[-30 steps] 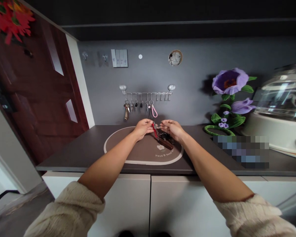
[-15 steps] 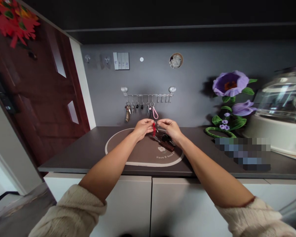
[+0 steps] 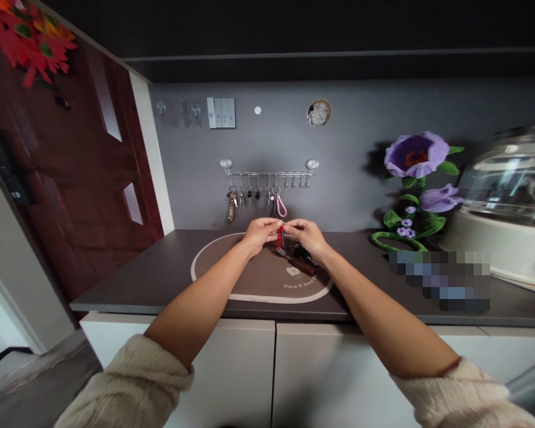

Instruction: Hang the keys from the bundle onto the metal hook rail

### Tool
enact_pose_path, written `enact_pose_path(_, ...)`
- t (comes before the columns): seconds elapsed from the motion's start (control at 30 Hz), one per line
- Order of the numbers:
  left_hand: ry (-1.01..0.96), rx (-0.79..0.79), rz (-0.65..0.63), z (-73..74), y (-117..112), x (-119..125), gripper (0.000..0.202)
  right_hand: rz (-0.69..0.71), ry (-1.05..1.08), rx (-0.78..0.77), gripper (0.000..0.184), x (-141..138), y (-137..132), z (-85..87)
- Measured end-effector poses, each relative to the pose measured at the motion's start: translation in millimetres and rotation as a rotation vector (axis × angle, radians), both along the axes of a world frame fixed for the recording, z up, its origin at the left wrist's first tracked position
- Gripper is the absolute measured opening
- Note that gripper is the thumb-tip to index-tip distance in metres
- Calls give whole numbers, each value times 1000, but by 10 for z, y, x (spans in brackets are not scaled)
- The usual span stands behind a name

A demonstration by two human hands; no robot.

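Observation:
Both my hands are raised over an oval brown mat (image 3: pixel 249 285) on the dark counter (image 3: pixel 160 279). My left hand (image 3: pixel 259 232) and my right hand (image 3: pixel 305 233) pinch together on a small key with a red strap (image 3: pixel 279 236) that hangs between them. Under my right hand lie more keys with a brown leather fob (image 3: pixel 299 260) on the mat. On the wall behind is a chrome hook rail (image 3: pixel 267 172) with several key bunches, one on a pink loop (image 3: pixel 280 204).
A dark red door (image 3: pixel 71 172) stands at the left. Purple artificial flowers (image 3: pixel 414 178) and a white appliance with a clear lid (image 3: pixel 508 208) occupy the counter's right side. White cabinet doors (image 3: pixel 271 368) are below. Light switches (image 3: pixel 221 113) sit on the grey wall.
My hands have drawn closer together on the red-strapped key and lifted it slightly off the mat. The camera has tilted a little.

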State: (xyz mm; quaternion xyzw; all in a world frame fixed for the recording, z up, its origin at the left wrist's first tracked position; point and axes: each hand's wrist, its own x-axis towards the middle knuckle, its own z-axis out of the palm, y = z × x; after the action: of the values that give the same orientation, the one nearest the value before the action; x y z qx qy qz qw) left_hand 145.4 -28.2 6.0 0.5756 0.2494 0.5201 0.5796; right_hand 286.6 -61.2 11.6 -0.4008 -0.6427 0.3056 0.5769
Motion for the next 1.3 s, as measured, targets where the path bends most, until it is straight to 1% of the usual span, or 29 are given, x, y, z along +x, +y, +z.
enact_pose_path(0.27, -23, 30, -9, -15, 18, -5, 32, -63, -18, 69, 24, 41, 26, -7)
enact_pose_path(0.5, -9, 42, 58, -35, 30, 21, 30, -119, -1, 79, 25, 97, 21, 29)
enact_pose_path(0.63, -12, 42, 97, -38, 30, 33, 27, -72, 98, 38, 28, 100, 34, 67)
enact_pose_path(0.73, -5, 48, 124, -43, 29, 43, 25, -32, 188, -1, 29, 81, 36, 155)
enact_pose_path(0.9, 17, 66, 155, -58, 22, 67, 20, -42, 216, -63, 23, 61, 109, 391)
enact_pose_path(1.1, 43, 85, 184, -77, 37, 82, 16, -78, 333, -77, 8, 34, 383, 666)
enact_pose_path(1.2, 46, 83, 217, -73, 43, 74, 15, -106, 374, -96, 9, -8, 517, 769)
enact_pose_path(1.3, 47, 75, 245, -65, 54, 64, 15, -149, 411, -133, 11, -54, 636, 828)
